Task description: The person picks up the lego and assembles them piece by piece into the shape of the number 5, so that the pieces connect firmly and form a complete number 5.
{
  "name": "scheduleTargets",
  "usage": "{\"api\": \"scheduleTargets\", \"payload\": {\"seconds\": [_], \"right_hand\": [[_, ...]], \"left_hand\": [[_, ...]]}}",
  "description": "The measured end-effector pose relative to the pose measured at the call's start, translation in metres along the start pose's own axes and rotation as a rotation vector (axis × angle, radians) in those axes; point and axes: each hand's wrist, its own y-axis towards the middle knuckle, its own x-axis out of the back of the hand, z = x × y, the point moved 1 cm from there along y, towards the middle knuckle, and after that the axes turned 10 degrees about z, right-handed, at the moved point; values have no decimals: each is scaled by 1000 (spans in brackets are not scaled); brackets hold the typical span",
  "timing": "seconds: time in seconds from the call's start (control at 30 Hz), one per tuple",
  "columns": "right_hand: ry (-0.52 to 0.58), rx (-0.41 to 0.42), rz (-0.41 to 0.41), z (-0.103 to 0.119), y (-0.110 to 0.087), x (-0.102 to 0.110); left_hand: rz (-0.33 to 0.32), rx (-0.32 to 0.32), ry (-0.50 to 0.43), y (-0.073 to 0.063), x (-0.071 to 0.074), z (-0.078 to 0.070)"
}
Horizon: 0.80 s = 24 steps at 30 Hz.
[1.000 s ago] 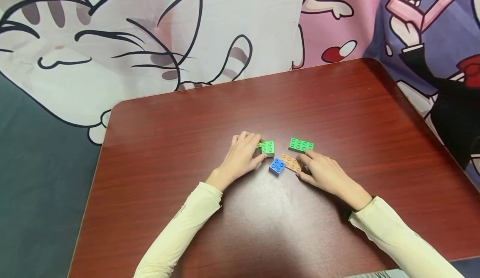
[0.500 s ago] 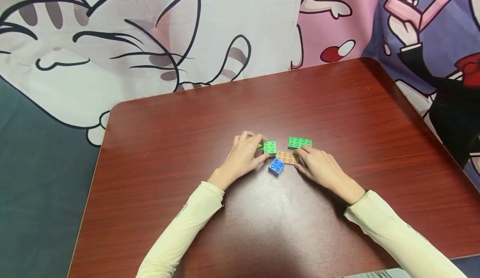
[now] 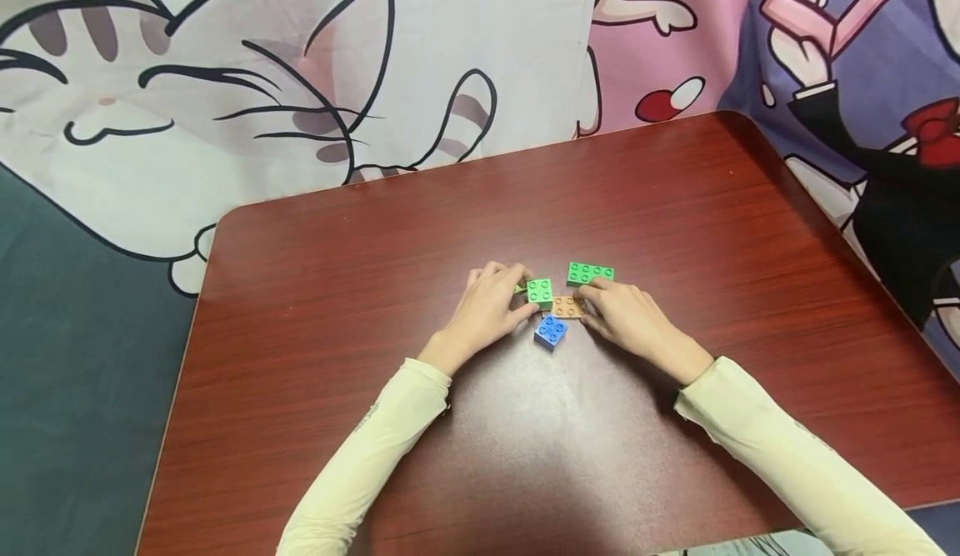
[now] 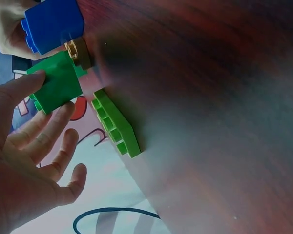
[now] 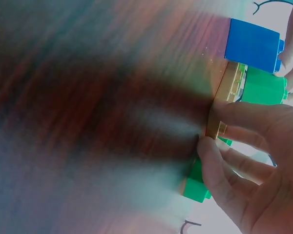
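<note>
My left hand [image 3: 486,304] pinches a square green brick [image 3: 539,290] between thumb and fingertips. My right hand [image 3: 633,319] grips the right end of a flat tan plate [image 3: 567,307], whose left end lies against or very near the green brick. In front of them sits a blue square brick [image 3: 551,332], close to the tan plate. Behind my right fingertips stands a longer green brick [image 3: 589,272], partly covered by them. The left wrist view shows a thin lime-green plate [image 4: 116,123] on the table near my left fingers; from above, those fingers mostly hide it.
All the pieces lie on a reddish-brown wooden table [image 3: 360,272] with rounded corners. A cloth backdrop [image 3: 540,47] with cartoon drawings hangs behind the far edge. Something pale with dark lines [image 3: 750,544] shows at the near edge, by the right sleeve.
My right hand has moved left with the tan plate, turning it from slanted to nearly level beside the square green brick. The longer green brick has shifted slightly left and back.
</note>
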Motion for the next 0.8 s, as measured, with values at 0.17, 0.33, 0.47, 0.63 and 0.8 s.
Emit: {"api": "scheduleTargets", "payload": {"seconds": [0.17,0.33,0.47,0.63,0.8], "right_hand": [[1,2,5,1,3,3],[13,-15,21,2,4,4],[17,-36,28,3,4,4],[18,-65,47,4,5,4],[30,-81,56,4,4,5]], "left_hand": [[-10,-10,-8,3,-2,-1],[1,-15,-27,6,-6,-2],[15,-14,-53,7,-9,-2],[41,-37,-61,6,-11,-2],[60,-73,-84,8,-11,-1]]}}
